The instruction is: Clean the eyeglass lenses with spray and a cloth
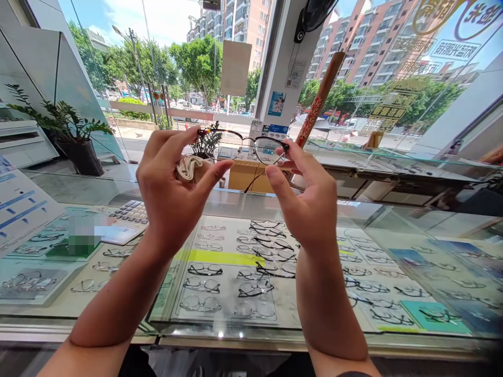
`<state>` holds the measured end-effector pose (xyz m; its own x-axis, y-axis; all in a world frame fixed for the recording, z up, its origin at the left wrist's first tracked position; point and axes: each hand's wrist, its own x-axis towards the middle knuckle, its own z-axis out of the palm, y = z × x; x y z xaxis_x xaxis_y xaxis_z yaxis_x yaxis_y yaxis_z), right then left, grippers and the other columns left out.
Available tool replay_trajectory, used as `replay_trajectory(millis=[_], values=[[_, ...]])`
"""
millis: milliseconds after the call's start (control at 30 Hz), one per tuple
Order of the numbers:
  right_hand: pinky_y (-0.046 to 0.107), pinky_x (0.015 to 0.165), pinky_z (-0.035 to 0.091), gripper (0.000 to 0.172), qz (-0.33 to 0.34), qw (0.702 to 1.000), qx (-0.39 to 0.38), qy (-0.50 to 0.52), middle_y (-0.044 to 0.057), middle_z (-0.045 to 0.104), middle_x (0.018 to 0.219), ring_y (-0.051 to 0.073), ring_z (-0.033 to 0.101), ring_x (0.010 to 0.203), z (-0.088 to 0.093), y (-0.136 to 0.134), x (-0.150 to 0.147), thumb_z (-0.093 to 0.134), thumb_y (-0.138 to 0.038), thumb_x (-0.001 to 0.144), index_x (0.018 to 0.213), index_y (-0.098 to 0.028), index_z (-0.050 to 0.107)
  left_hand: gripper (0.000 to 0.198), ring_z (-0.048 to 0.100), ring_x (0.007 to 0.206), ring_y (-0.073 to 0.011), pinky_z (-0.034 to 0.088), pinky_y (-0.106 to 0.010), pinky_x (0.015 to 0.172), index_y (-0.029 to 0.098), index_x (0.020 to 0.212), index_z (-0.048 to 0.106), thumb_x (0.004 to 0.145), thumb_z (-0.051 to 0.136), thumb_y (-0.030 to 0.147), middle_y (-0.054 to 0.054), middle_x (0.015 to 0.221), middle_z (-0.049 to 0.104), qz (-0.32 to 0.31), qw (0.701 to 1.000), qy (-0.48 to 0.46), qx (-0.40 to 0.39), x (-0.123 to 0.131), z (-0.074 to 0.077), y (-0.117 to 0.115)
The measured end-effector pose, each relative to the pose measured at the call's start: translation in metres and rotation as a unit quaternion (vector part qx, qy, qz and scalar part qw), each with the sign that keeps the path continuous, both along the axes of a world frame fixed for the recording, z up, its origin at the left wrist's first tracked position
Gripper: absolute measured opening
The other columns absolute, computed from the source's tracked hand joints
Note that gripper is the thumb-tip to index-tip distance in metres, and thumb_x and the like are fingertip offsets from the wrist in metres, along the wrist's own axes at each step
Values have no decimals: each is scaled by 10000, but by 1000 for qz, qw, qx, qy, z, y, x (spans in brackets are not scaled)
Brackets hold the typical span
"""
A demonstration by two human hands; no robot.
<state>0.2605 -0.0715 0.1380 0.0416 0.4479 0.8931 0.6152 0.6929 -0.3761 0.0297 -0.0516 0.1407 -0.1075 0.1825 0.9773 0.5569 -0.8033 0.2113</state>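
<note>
I hold a pair of dark-rimmed glasses [251, 147] up at chest height, over a glass display counter [393, 214]. My left hand [171, 188] pinches the left end of the frame between forefinger and thumb, with a crumpled beige cloth [190, 168] tucked in its palm. My right hand [304, 201] grips the right end of the frame with its fingertips. One temple arm hangs down between my hands.
Under the counter glass lie several rows of spectacle frames [243, 272]. A calculator [131, 211] and a card sit at the left of the counter. A potted plant [76, 141] stands at the far left, a smaller one [208, 141] behind the glasses. Shop windows face a street.
</note>
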Motion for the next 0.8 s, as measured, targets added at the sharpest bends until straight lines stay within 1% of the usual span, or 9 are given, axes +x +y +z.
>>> replay_trajectory(millis=[133,267,367,467,533,667,800], values=[[626,1123,620,546,-24,999,-26,0,118,808,1384,320,800,1160,2,-4,-3,690,-535,1047,1533,-288,714,539,687,1386,-358,684,-516,1054,361,1375,777,909,899,602,-63,1319,775,-58,998,-9,7,-3,-3,4],[633,1109,623,563,-33,999,-39,-3,123,809,1390,328,803,1156,3,-6,-3,674,-553,1041,1537,-289,712,563,647,1458,-366,697,-509,1047,362,1407,763,934,850,654,-61,1413,742,-94,995,-14,-30,-4,-6,4],[625,1095,629,558,-40,999,-32,-12,122,811,1371,328,805,1153,3,-5,-2,670,-543,1044,1543,-297,707,581,668,1424,-358,701,-510,1057,371,1401,771,913,861,673,-58,1391,749,-89,995,-15,-36,-4,-6,4],[613,1093,632,542,-45,999,-12,-16,113,808,1368,320,800,1157,2,-4,0,674,-528,1048,1541,-305,703,593,715,1324,-347,692,-519,1078,371,1370,794,867,909,663,-57,1320,775,-73,997,-16,-30,-3,-4,6],[611,1101,630,542,-48,999,4,-18,109,797,1387,323,786,1197,3,-4,0,674,-513,1052,1556,-312,690,590,740,1260,-338,692,-517,1068,358,1339,811,844,933,655,-55,1260,794,-70,997,-14,-30,-3,-3,8],[619,1115,622,560,-60,997,34,-24,112,773,1416,346,746,1297,3,-5,-1,676,-488,1060,1596,-329,651,540,765,1198,-319,700,-502,1032,343,1297,830,861,926,647,-49,1195,814,-84,996,-4,-42,-7,-1,11],[630,1105,627,545,-71,996,53,-32,107,771,1403,358,738,1320,3,-5,-2,668,-469,1070,1596,-329,643,533,771,1192,-309,696,-492,1048,343,1308,832,881,910,652,-57,1207,818,-89,994,6,-55,-9,-2,15]])
